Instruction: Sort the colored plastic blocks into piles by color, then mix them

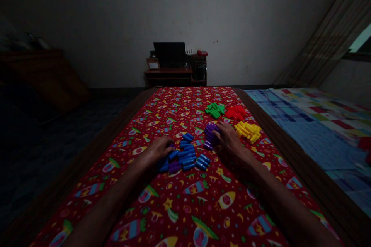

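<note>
Small plastic tube-like pieces lie on the red patterned cloth. My left hand is at the left edge of a mixed pile of blue pieces and a few purple pieces. Its fingertips are closed on a purple piece, mostly hidden by the fingers. Against the right side of a purple pile rests my right hand, its thumb and fingers apart. Some of that pile is hidden behind the fingers. A small row of blue pieces lies just right of the mixed pile.
Green pieces, red pieces and yellow pieces form separate piles beyond and right of my right hand. Past the table's far end stands a desk with a dark monitor. A bed with checked covers is on the right.
</note>
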`<state>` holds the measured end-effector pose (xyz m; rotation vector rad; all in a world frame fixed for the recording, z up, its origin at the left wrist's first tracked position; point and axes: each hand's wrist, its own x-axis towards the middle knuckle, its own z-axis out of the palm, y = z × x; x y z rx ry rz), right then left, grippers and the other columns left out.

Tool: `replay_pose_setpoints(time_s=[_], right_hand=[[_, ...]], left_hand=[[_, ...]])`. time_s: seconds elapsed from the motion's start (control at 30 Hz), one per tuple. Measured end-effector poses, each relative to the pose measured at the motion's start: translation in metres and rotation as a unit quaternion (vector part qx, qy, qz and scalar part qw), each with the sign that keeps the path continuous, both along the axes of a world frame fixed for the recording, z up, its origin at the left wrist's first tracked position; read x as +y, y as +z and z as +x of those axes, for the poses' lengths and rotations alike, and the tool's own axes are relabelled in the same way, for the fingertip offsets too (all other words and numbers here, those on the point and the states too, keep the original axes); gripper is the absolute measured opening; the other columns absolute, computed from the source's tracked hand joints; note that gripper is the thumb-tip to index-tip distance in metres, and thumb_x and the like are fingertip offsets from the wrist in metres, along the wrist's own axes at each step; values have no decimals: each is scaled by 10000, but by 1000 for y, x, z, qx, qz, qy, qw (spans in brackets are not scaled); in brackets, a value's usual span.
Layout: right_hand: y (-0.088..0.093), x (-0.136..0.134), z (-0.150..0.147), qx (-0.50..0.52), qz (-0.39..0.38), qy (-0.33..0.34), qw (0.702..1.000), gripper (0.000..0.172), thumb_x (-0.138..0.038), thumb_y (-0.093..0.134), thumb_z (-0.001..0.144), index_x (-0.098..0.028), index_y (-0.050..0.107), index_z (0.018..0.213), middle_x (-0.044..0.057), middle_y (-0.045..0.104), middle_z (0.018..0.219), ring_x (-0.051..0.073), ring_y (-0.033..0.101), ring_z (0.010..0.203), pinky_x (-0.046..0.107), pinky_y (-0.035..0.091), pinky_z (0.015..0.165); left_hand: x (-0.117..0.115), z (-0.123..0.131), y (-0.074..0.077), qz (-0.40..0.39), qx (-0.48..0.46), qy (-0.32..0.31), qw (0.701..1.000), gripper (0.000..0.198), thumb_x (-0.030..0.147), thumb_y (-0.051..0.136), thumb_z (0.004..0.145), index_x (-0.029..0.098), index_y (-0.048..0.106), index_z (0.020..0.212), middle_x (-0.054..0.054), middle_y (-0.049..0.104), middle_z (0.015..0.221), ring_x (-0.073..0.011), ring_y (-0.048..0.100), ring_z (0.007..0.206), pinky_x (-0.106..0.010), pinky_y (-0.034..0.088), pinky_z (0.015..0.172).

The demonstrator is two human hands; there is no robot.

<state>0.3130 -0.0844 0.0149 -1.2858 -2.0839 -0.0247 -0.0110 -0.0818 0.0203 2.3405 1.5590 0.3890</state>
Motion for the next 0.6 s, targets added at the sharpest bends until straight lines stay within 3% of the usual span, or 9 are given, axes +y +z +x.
replay_pose_setpoints(time_s=[0.17,0.27,0.37,0.5,0.6], right_hand=[[20,-26,-32,67,7,96,993,293,-277,459,950,-163,635,1155,143,680,1099,229,625,1011,383,485,899],[23,-47,-56,107,-32,180,977,342,-306,485,950,-146,594,1233,129,696,1081,197,651,947,310,496,823],[23,-58,-66,122,-95,205,967,330,-340,498,948,-159,619,1195,84,722,979,157,665,789,246,481,694],[27,-45,-48,100,-116,155,976,247,-297,479,952,-170,674,1036,43,726,876,127,643,697,211,426,620],[33,-26,-20,32,-69,10,997,229,-272,485,937,-166,678,999,74,721,893,162,643,750,241,412,656]], left_hand=[[-8,17,24,26,-182,95,978,294,396,643,695,203,666,916,-39,728,888,-218,670,819,-328,536,750],[-23,40,28,-20,-310,57,949,342,450,673,678,182,625,884,-42,717,870,-202,670,786,-329,552,731],[-38,63,26,-52,-358,1,932,319,456,651,713,183,604,870,-36,699,857,-191,665,785,-325,550,740],[-43,62,34,-12,-284,-32,958,245,405,589,777,189,624,886,-32,690,870,-177,649,795,-300,528,745],[-43,36,47,-13,-137,-51,989,174,354,589,763,201,639,830,-18,676,816,-171,628,731,-270,495,678]])
